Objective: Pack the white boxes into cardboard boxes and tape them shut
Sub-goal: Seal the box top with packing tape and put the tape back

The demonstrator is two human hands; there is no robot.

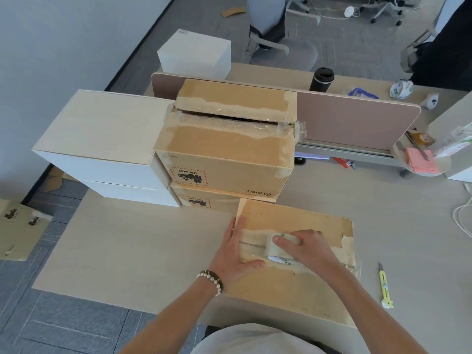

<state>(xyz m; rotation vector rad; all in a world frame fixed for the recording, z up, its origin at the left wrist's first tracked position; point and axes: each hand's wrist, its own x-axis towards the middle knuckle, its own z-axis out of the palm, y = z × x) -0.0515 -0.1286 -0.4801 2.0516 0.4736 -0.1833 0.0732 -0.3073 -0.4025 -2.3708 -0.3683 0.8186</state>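
- Cardboard, brown, worn: the near cardboard box (296, 277) lies on the counter (127, 251) directly before the person, flaps down, an old pale tape scar along its centre seam.
- Head view, hands: left hand (236, 254) lies flat with straight fingers, pressing on the box top at its left edge, thumb along the seam; right hand (304, 247) curls round the tape roll (279, 247), which rests on the seam just beside the left hand.
- Step in hand, as judged: laying tape along the seam. To do it well, keep the left palm pinning the tape's start and both flaps level, draw the roll straight along the seam toward the right edge, carry it over the edge, then rub it flat.
- Yellow utility knife (385, 287) lies on the counter to the right of the box, near for cutting.
- Behind: two stacked cardboard boxes (224, 154), the upper one's seam gaping; white boxes (102, 139) stacked just beside them on the left, one further white box (196, 54) beyond.
- Writing, seen upside down: "PICO" and "UN 3481" in a red-hatched label on the upper stacked box; the same label shows partly on the lower.
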